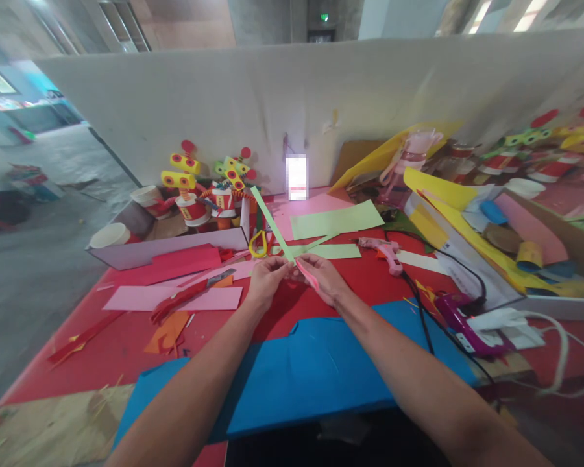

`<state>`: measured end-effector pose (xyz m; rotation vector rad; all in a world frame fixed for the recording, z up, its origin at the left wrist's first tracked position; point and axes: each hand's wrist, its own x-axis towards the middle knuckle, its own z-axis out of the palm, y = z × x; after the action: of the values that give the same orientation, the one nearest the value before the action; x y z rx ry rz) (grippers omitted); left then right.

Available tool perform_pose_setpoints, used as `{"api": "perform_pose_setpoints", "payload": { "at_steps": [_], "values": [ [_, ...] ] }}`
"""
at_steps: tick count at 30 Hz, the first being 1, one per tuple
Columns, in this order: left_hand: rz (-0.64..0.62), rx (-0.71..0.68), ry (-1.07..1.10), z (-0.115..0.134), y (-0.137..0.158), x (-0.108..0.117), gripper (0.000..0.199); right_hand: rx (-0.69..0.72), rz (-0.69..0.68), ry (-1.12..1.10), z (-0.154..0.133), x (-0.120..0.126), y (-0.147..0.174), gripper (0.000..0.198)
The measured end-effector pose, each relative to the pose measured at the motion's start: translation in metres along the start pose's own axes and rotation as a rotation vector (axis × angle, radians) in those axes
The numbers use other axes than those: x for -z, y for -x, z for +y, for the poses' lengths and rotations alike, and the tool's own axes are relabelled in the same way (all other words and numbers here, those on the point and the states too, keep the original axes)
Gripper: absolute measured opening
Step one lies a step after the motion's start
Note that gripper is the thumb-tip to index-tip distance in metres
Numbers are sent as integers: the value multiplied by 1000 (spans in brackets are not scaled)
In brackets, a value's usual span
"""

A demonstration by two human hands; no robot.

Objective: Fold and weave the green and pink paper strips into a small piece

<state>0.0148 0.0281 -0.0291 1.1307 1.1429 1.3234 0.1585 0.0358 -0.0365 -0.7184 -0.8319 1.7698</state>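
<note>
My left hand (pixel 268 277) and my right hand (pixel 321 277) meet over the red tabletop, fingertips close together. A long light green paper strip (pixel 272 224) rises from between them, leaning to the upper left, and the left fingers pinch its lower end. A narrow pink strip (pixel 308 274) lies against the right hand, its end at the fingers. How the two strips meet is hidden by the fingers. Just behind the hands are yellow-handled scissors (pixel 257 244) and a flat light green sheet (pixel 340 220).
A pink glue gun (pixel 382 251) with a black cord lies to the right. Cup figures (pixel 192 211) stand in a box (pixel 175 250) at left. A red-handled knife (pixel 185 298) rests on pink paper. Blue board (pixel 321 363) covers the front edge. A paper-filled box (pixel 496 301) stands right.
</note>
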Motion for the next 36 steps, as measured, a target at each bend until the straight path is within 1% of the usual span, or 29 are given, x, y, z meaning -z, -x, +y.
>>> {"api": "perform_pose_setpoints", "payload": {
  "at_steps": [4, 9, 14, 17, 21, 24, 27, 29, 33, 36],
  "values": [
    [-25, 6, -2, -2, -1, 2, 25, 2, 9, 35, 0, 0, 0, 36],
    [-44, 16, 50, -4, -1, 0, 26, 7, 31, 58, 1, -1, 1, 37],
    [-54, 19, 21, -5, -3, 2, 25, 16, 33, 78, 2, 1, -1, 38],
    [-67, 11, -1, -6, -4, 4, 27, 59, 61, 143, 3, 2, -2, 36],
    [-93, 7, 16, -6, -1, 4, 28, 149, 135, 259, 4, 4, -5, 34],
    [-109, 20, 22, -4, 2, 1, 29, 186, 182, 256, 5, 4, -6, 35],
    [-129, 56, 11, -2, 2, 0, 31, 183, 187, 234, 6, 3, -6, 38],
    [-98, 50, 17, -3, 0, 0, 30, 168, 173, 252, 6, 2, -5, 39],
    [16, 13, 27, -5, -3, 3, 27, 137, 132, 294, 4, 0, -3, 38],
    [9, 9, -5, -7, -4, 5, 25, 104, 85, 299, 1, 3, -3, 37]
  ]
}}
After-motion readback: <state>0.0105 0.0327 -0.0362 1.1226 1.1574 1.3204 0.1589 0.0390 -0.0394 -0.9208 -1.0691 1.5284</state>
